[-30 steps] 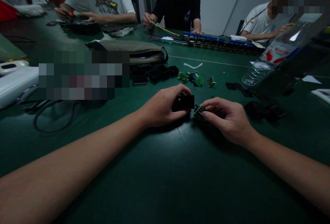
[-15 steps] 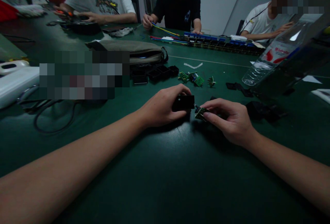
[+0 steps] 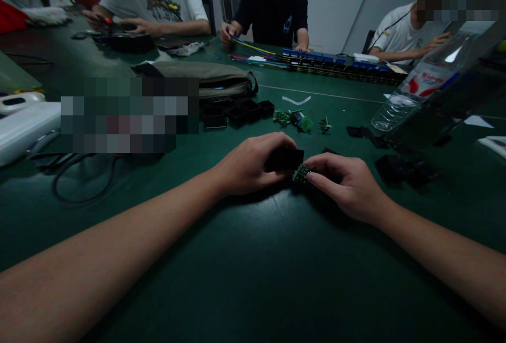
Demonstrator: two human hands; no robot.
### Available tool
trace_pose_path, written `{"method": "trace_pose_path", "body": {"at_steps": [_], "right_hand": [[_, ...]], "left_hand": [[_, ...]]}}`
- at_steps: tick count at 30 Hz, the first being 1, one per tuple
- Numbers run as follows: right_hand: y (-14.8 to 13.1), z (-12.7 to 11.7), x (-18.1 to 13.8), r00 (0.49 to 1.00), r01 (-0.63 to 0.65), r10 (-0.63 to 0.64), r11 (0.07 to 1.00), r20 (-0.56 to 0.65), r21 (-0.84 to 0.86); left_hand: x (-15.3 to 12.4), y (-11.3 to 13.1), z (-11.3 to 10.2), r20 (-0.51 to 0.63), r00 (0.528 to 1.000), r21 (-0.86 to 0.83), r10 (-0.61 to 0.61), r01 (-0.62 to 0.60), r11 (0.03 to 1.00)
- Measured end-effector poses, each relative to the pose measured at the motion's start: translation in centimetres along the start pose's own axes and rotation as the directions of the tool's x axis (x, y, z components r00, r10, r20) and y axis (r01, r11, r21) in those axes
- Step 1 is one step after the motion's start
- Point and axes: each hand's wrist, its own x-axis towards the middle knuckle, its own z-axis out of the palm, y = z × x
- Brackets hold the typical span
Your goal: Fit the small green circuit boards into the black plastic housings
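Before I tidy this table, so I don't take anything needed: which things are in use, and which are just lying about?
In use: black case in the left hand; green board in the right hand.
Lying about: other boards, loose cases, bag, bottle.

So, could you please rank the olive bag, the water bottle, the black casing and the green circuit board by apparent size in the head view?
1-2. olive bag and water bottle: similar spans, bottle nearer the camera, so unranked.
3. black casing.
4. green circuit board, smallest.
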Motion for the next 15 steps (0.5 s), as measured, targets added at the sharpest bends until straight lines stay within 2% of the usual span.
{"method": "trace_pose_path", "body": {"at_steps": [15], "right_hand": [[-0.09, -0.14, -0.03, 1.0, 0.006, -0.006, 1.0, -0.003, -0.014]], "left_hand": [[0.02, 0.01, -0.01, 0.0, 1.0, -0.008, -0.003, 0.003, 1.0]]}}
